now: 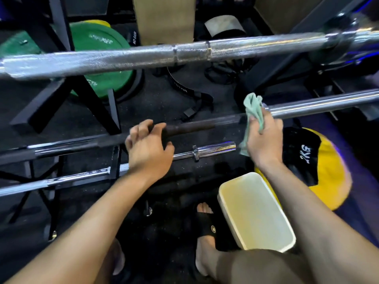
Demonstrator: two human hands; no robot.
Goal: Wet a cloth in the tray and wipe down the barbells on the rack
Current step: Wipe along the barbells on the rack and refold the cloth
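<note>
1. Cloth first: a crumpled pale green cloth (253,111) is bunched in the right hand (264,138), fingers closed around it, and pressed on the middle barbell.
2. That middle barbell (196,125), a long bar with a dark worn grip section and a shiny chrome stretch to the right, runs across the rack from the left edge to the right edge.
3. The left hand (147,146) rests on the dark part of the same bar, fingers curled loosely over it and not clenched; it is well apart from the right hand.
4. A thick knurled silver barbell (164,56) lies above and farther away, spanning the whole rack.
5. A thinner chrome bar (213,149) with a small collar lies lower, passing under the left hand.
6. A white rectangular plastic tray (256,212) sits on the dark floor below the right forearm, near a foot in a black sandal (205,224); whether it holds water I cannot tell.
7. A yellow and black ball marked 2KG (320,167) lies just beside the tray's far right corner.
8. Green weight plates (98,42) lean behind the black rack frame (92,107) at the far left.
</note>
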